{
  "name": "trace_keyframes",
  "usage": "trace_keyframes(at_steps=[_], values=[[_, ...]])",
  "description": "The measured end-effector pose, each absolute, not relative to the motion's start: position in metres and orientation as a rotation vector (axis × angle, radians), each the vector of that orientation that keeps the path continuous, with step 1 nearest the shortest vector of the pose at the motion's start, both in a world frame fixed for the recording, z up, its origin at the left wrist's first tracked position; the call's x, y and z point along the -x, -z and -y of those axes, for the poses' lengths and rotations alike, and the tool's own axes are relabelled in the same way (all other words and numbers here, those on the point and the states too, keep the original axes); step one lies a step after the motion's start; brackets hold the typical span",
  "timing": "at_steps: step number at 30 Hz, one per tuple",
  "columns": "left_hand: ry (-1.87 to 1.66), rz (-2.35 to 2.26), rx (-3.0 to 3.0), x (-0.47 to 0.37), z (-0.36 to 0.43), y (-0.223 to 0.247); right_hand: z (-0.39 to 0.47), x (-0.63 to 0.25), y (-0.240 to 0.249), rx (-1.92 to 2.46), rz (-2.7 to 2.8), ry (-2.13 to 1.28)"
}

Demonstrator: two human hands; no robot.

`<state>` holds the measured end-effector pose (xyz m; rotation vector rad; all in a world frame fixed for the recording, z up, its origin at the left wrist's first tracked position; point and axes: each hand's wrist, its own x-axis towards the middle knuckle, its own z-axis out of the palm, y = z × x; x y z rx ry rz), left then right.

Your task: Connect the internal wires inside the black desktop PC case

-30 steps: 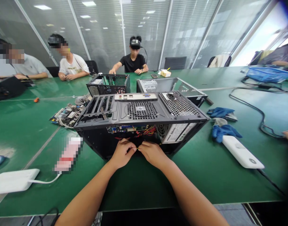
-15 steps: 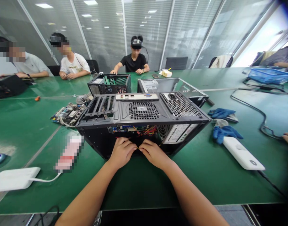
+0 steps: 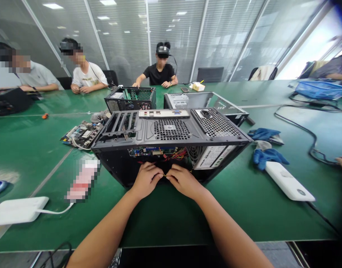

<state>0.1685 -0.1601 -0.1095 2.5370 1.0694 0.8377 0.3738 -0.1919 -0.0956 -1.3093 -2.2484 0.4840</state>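
A black computer case (image 3: 144,134) stands in front of me, its rear panel facing up and its near side open. At that opening, my left hand (image 3: 145,180) and my right hand (image 3: 183,181) meet, fingertips almost touching. Both are closed in a pinch on a thin yellow-and-black wire (image 3: 165,175), of which only a short bit shows between them. Behind my fingers, inside the case, are a blue circuit board (image 3: 155,151), a bundle of red and yellow cables (image 3: 180,154) and a power supply with a white label (image 3: 214,158).
Two more open cases, one black (image 3: 109,105) and one silver (image 3: 199,97), stand behind. Left are a loose motherboard (image 3: 84,134) and a white power bank (image 3: 20,211); right, blue gloves (image 3: 267,158), another power bank (image 3: 290,182) and a black cable (image 3: 302,128). Several people sit around the table.
Both hands keep their pinch on the wire at nearly the same spot. The view has shifted very slightly.
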Motion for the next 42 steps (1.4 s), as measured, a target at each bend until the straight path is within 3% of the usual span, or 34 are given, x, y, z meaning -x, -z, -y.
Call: trace_keyframes(at_steps=[7, 18, 28, 42], values=[[-0.999, -0.904, -2.887, -0.167, 0.163, 0.110, 0.184, -0.383, 0.093, 1.234, 2.291, -0.682], [-1.124, -0.927, -2.964, -0.168, 0.165, 0.108, 0.171, -0.384, 0.090, 1.235, 2.426, -0.903], [-0.966, -1.073, -2.733, -0.166, 0.163, 0.109, 0.177, -0.376, 0.092, 1.236, 2.438, -0.674], [-0.758, -1.033, -2.526, -0.171, 0.159, 0.105, 0.185, -0.367, 0.089, 1.562, 2.670, -0.194]])
